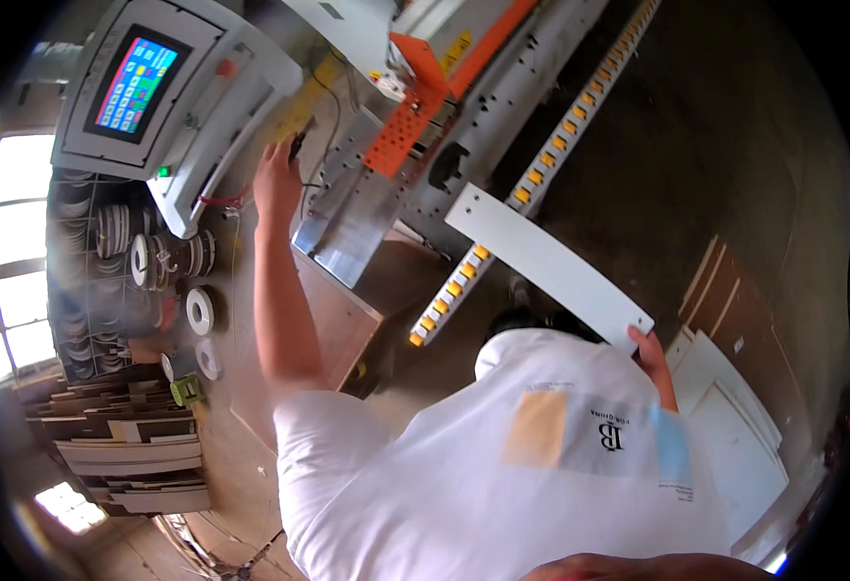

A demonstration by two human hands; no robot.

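Workshop floor [735,145] here, mostly dark concrete, with a grey machine up front: shiny metal plate [347,228] at its near corner, perforated orange guard [407,136] further along, brown cabinet [333,315] below the plate. Console [207,97] with a lit screen sits off to the left. Past that there's a bright window [18,232], a bunch of edging coils [173,259] and a stack of boards [134,450].

White panel [551,257] is crosswise over the roller rail [448,297], closer to the rail's near end than its far one. It overhangs both long edges of the rail, the short end toward the machine and the longer one out to the right. Can't tell if it's actually bearing on the rollers. Right hand [649,353] has its fingers clamped on the panel's right-end corner. Left hand [278,179] is up between console and plate, with a small dark thing [297,145] at the fingers; can't tell whether they're closed on it.

For room to move: wide stretch of floor beyond the rail's right edge, narrower gap between rail and plate, brown boards [725,310] and white sheets [735,436] bounding the right side.
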